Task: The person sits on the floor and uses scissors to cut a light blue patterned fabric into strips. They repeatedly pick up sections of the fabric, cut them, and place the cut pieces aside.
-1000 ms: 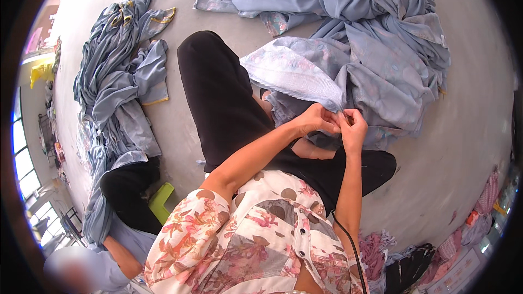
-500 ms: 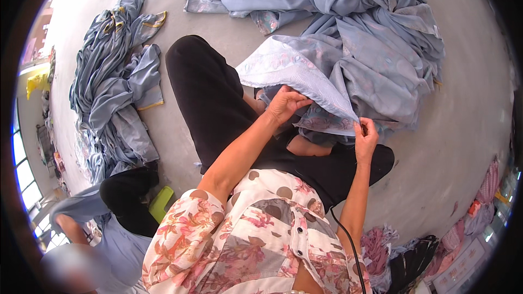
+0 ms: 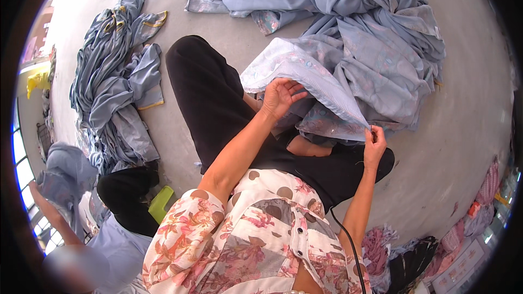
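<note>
Over my crossed legs lies the edge of a pale blue floral cloth (image 3: 321,79), its lighter underside turned up in a long fold. My right hand (image 3: 375,147) is closed in a pinch on the corner of that edge, near my right knee. My left hand (image 3: 282,98) is at the other end of the fold, palm up with its fingers apart, touching the cloth's edge without a visible grip. The rest of the cloth runs into a large heap of blue-grey floral fabric (image 3: 381,65) in front of me.
Another heap of blue-grey fabric with yellow edging (image 3: 117,84) lies on the grey floor to the left. At lower left a co-worker (image 3: 122,245) lifts bluish cloth, beside a green plastic object (image 3: 160,204). Mixed cloth bundles (image 3: 414,264) lie at lower right. A black cable (image 3: 348,234) hangs along my front.
My right hand has moved slightly right and down with the cloth corner, drawing the edge out. My left hand has shifted up and its fingers have spread. The co-worker has raised some cloth.
</note>
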A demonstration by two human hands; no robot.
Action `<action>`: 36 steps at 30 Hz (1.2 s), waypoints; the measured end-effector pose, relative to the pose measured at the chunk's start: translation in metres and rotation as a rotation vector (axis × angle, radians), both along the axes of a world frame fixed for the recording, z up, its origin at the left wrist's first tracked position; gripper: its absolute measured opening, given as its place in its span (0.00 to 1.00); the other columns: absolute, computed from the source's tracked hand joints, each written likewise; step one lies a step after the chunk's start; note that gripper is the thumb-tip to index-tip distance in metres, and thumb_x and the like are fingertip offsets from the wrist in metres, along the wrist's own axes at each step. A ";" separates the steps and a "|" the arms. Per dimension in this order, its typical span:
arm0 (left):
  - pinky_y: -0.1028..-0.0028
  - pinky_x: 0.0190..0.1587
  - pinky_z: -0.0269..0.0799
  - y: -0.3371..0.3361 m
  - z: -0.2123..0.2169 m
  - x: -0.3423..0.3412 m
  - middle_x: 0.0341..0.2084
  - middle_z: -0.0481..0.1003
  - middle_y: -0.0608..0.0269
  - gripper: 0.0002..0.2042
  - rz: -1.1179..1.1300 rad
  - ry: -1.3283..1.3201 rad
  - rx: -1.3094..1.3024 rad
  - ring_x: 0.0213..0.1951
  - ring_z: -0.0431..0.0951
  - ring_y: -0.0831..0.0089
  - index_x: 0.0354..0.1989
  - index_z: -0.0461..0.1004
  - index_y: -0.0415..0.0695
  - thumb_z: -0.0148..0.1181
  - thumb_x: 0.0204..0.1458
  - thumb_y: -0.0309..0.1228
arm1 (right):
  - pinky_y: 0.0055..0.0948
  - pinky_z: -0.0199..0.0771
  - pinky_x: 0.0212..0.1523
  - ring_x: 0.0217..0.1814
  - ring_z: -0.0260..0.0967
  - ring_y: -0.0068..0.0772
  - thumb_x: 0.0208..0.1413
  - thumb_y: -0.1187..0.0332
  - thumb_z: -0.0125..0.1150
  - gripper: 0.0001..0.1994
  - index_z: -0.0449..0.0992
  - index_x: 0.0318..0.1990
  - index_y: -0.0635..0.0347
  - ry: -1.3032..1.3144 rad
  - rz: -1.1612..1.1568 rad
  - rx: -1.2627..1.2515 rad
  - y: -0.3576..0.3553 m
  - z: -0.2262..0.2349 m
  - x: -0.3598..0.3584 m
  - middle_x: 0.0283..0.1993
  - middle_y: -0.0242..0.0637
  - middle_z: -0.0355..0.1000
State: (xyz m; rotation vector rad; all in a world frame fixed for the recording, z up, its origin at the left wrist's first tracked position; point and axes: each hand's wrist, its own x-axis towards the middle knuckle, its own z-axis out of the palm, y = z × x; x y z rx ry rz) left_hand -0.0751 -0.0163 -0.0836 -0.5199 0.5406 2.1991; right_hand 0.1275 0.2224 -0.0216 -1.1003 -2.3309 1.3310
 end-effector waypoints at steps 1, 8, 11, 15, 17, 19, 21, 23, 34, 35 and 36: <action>0.55 0.50 0.68 0.002 0.000 -0.001 0.43 0.70 0.56 0.15 0.013 -0.048 -0.032 0.45 0.71 0.61 0.47 0.65 0.43 0.48 0.51 0.34 | 0.19 0.64 0.31 0.29 0.61 0.16 0.52 0.74 0.60 0.05 0.71 0.34 0.65 0.004 -0.016 -0.011 0.003 -0.003 0.004 0.27 0.27 0.67; 0.58 0.45 0.72 0.002 -0.014 0.001 0.42 0.71 0.58 0.16 0.071 -0.054 -0.244 0.44 0.72 0.63 0.50 0.64 0.43 0.45 0.58 0.39 | 0.18 0.61 0.26 0.26 0.60 0.15 0.53 0.74 0.57 0.05 0.70 0.36 0.64 0.004 -0.106 0.041 0.029 -0.007 0.028 0.27 0.27 0.67; 0.61 0.45 0.73 0.005 -0.006 0.002 0.42 0.72 0.58 0.13 0.026 0.085 -0.244 0.45 0.72 0.65 0.49 0.65 0.44 0.43 0.59 0.35 | 0.16 0.57 0.20 0.23 0.57 0.13 0.53 0.73 0.56 0.05 0.70 0.36 0.63 0.020 -0.161 0.101 0.038 -0.010 0.035 0.26 0.26 0.66; 0.63 0.46 0.74 0.010 0.003 0.008 0.40 0.73 0.59 0.10 -0.003 0.110 -0.176 0.44 0.74 0.66 0.45 0.67 0.40 0.48 0.57 0.27 | 0.16 0.59 0.19 0.22 0.58 0.15 0.54 0.70 0.56 0.07 0.69 0.37 0.64 0.038 -0.255 0.042 0.047 -0.028 0.044 0.26 0.27 0.64; 0.64 0.47 0.74 0.015 0.007 0.016 0.39 0.74 0.57 0.08 -0.087 0.157 -0.201 0.43 0.75 0.67 0.41 0.70 0.37 0.51 0.55 0.25 | 0.16 0.60 0.17 0.22 0.59 0.15 0.55 0.69 0.56 0.07 0.67 0.36 0.64 0.052 -0.333 -0.072 0.047 -0.039 0.043 0.26 0.27 0.63; 0.64 0.48 0.73 0.024 0.010 0.027 0.38 0.75 0.55 0.07 -0.221 0.252 -0.282 0.41 0.76 0.66 0.38 0.71 0.36 0.52 0.54 0.25 | 0.17 0.61 0.15 0.22 0.59 0.16 0.55 0.68 0.55 0.08 0.65 0.35 0.62 0.092 -0.387 -0.319 0.029 -0.037 0.025 0.24 0.26 0.60; 0.74 0.41 0.73 0.037 0.026 0.047 0.31 0.77 0.57 0.08 -0.420 0.373 -0.368 0.33 0.78 0.69 0.37 0.73 0.35 0.55 0.52 0.26 | 0.16 0.51 0.13 0.18 0.53 0.16 0.53 0.62 0.56 0.12 0.64 0.36 0.60 -0.017 -0.308 -0.594 0.010 -0.027 0.006 0.24 0.27 0.58; 0.75 0.32 0.71 0.051 0.030 0.079 0.25 0.76 0.66 0.06 -0.656 0.674 -0.385 0.28 0.76 0.77 0.35 0.77 0.39 0.55 0.51 0.26 | 0.19 0.58 0.18 0.24 0.60 0.17 0.52 0.62 0.56 0.15 0.66 0.41 0.64 0.034 -0.320 -0.830 -0.014 -0.014 -0.023 0.26 0.29 0.63; 0.71 0.33 0.72 0.032 0.051 0.098 0.27 0.78 0.55 0.12 -0.937 1.306 -0.374 0.29 0.78 0.63 0.39 0.78 0.45 0.58 0.44 0.27 | 0.39 0.68 0.37 0.37 0.72 0.46 0.45 0.72 0.56 0.13 0.68 0.40 0.62 -0.646 0.146 0.667 0.132 0.106 -0.024 0.36 0.45 0.73; 0.70 0.33 0.72 0.023 0.039 0.094 0.27 0.78 0.56 0.12 -0.924 1.373 -0.501 0.29 0.78 0.64 0.39 0.78 0.46 0.58 0.44 0.27 | 0.41 0.68 0.36 0.35 0.72 0.47 0.46 0.74 0.54 0.11 0.67 0.39 0.59 -0.724 0.071 0.798 0.169 0.122 -0.015 0.35 0.44 0.73; 0.69 0.33 0.72 0.015 0.029 0.085 0.27 0.78 0.56 0.12 -1.000 1.371 -0.682 0.29 0.78 0.64 0.39 0.78 0.47 0.58 0.43 0.28 | 0.43 0.68 0.36 0.36 0.72 0.47 0.48 0.71 0.53 0.10 0.67 0.40 0.58 -0.787 -0.003 0.955 0.202 0.130 -0.006 0.35 0.41 0.73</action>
